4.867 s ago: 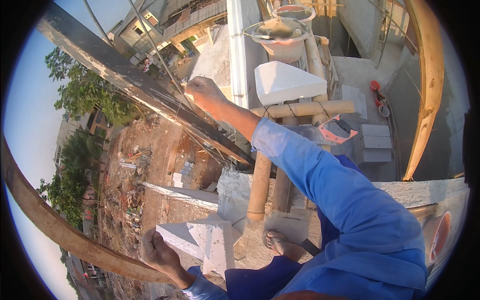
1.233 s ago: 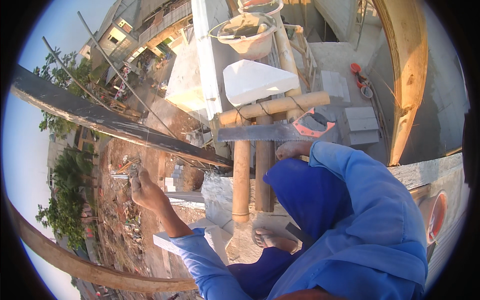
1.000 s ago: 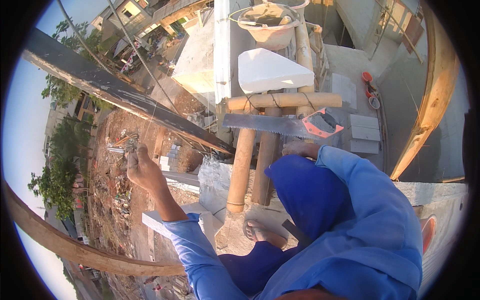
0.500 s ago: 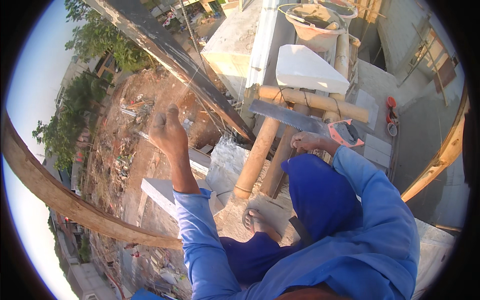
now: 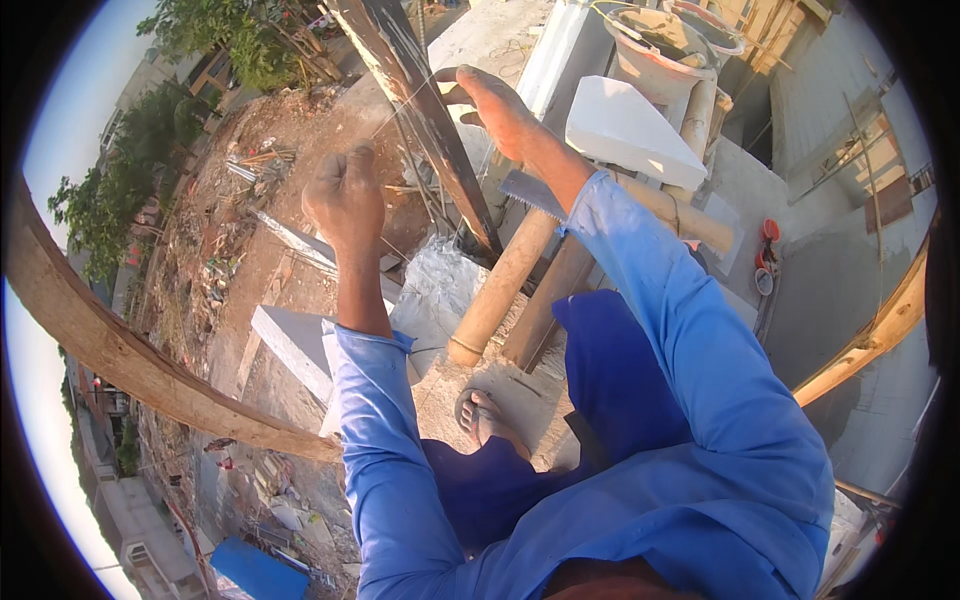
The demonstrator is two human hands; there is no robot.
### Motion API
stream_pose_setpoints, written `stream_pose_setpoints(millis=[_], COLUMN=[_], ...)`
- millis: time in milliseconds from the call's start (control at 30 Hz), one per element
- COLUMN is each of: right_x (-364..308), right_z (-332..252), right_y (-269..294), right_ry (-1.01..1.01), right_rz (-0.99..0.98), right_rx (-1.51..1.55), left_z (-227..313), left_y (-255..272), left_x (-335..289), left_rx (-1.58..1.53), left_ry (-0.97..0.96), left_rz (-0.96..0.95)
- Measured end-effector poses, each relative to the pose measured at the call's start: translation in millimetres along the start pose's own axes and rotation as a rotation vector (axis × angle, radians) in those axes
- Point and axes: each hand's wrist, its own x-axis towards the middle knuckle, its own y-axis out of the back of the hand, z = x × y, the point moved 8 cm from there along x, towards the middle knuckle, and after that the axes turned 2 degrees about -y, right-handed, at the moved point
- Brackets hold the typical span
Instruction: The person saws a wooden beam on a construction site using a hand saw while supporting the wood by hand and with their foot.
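Grey mix (image 5: 662, 40) in bucket (image 5: 648, 77), left hand (image 5: 345, 200) clenched on string (image 5: 404, 109), right hand (image 5: 505, 115) spread

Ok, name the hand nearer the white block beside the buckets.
Right. The right hand is just left of the white block in the picture; the left hand is farther left and lower.

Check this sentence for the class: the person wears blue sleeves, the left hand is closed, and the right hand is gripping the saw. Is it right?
Not quite: the right hand is not gripping the saw. The head view shows the saw on the bamboo pole, partly behind the right sleeve, with that hand open beyond it. The blue sleeves and closed left hand stand.
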Motion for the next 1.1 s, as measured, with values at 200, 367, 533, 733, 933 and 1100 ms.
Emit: stream_pose_setpoints(millis=[200, 367, 533, 733, 933, 1100], right_x=[14.4, 9.9, 19.0, 30.5, 31.7, 29.1], right_z=[2.0, -16.4, -31.9, -71.8, -93.7, -96.1], right_y=[-8.1, -9.6, 1.3, 11.5, 3.6, 7.8], right_ry=[0.058, 0.046, 0.124, 0.155, 0.133, 0.132], right_rz=[0.153, 0.208, 0.141, 0.049, 0.038, 0.024], right_rx=[0.096, 0.208, -0.047, -0.522, -0.68, -0.629], left_z=[-7.4, -7.4, -11.7, 40.8, 135.8, 170.4], left_y=[1.4, -3.3, -19.8, -87.2, -75.8, -47.8], left_x=[-5.1, -7.7, -25.6, -135.9, -207.9, -222.2], left_rx=[-0.055, 0.004, -0.142, -0.37, -0.642, -0.688], left_ry=[0.108, -0.014, 0.064, -0.193, -0.314, -0.398], left_rz=[-0.044, -0.072, -0.25, -0.813, -1.253, -1.477])
